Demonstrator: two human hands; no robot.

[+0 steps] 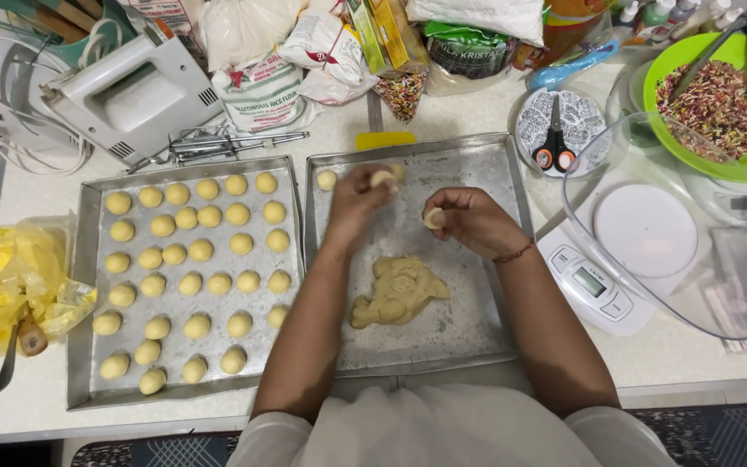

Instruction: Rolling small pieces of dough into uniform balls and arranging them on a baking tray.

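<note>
A small dough ball (383,177) is being pinched in the left hand (358,201) above the right tray (512,186), near one placed ball (327,180). Another piece (433,218) is being gripped by the right hand (470,218), apparently torn from the dough lump (398,291) lying just below.

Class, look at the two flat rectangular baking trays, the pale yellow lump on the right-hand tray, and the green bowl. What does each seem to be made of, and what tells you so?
The two flat rectangular baking trays look like dull grey metal, probably aluminium, scuffed with a matte sheen. The pale yellow lump looks like soft dough: irregular, creased, matte. The green bowl seems plastic: bright, even colour, smooth rim.
</note>
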